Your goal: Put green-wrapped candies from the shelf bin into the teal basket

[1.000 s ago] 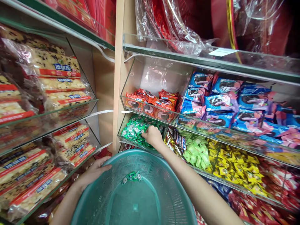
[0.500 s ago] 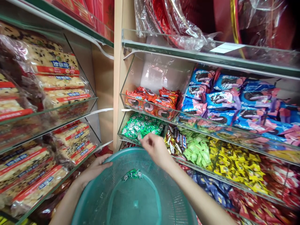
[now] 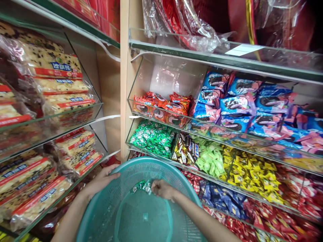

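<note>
A teal plastic mesh basket fills the lower middle, tilted toward me. My left hand is closed on its left rim, thumb over the edge. Inside the basket, my right hand has its fingers curled together, with a small green-wrapped candy at the fingertips. A few more green-wrapped candies lie beside it on the basket's far inner side. Just beyond the rim, a heap of the same green candies fills a clear shelf bin.
Right of the green heap are brown-wrapped chocolates, light green candies and yellow candies. Red packs and blue packs sit above. Bagged pastries line the left shelves. Glass shelf edges jut out before me.
My right hand has come down from the green candy bin into the basket, bringing candy to those inside. My left hand stays on the rim. The view has shifted slightly.
</note>
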`<action>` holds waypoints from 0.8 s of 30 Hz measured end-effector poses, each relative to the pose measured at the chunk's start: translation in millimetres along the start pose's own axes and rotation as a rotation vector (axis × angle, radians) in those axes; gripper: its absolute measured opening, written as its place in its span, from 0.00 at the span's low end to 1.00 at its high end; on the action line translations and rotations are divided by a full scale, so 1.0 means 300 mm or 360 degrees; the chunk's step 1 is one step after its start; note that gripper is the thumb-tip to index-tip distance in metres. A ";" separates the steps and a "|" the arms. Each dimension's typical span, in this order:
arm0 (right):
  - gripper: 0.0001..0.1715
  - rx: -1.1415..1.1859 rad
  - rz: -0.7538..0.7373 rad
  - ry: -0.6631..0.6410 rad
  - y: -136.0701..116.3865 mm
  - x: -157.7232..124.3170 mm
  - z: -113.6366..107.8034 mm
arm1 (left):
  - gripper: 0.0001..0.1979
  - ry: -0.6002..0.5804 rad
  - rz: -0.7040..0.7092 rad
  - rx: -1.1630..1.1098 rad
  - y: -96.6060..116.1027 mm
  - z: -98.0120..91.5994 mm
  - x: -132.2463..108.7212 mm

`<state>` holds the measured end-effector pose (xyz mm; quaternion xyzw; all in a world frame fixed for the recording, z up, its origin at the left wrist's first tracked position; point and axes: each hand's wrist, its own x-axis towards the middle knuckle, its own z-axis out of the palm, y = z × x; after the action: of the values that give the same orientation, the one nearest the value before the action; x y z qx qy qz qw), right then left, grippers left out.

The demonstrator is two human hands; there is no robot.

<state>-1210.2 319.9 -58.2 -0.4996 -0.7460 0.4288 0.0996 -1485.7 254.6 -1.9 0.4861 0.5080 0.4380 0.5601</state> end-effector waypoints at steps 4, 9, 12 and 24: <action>0.10 -0.0035 0.0034 -0.0195 -0.017 0.016 0.014 | 0.25 0.0012 0.0006 -0.0012 -0.005 -0.001 0.000; 0.10 -0.0257 0.0048 -0.0033 -0.035 0.039 0.016 | 0.23 -0.0029 0.0012 -0.0039 -0.010 -0.004 0.001; 0.08 -0.0409 0.0087 0.0112 -0.041 0.037 0.011 | 0.23 -0.0025 0.0016 -0.0045 -0.016 -0.006 0.003; 0.09 -0.0878 -0.0183 0.0175 -0.315 -0.102 -0.079 | 0.22 -0.0032 -0.0007 -0.0065 -0.014 -0.002 -0.003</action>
<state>-1244.2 294.9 34.7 -0.4872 -0.8551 0.1755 0.0243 -1486.2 253.2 -5.8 0.4779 0.4945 0.4422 0.5758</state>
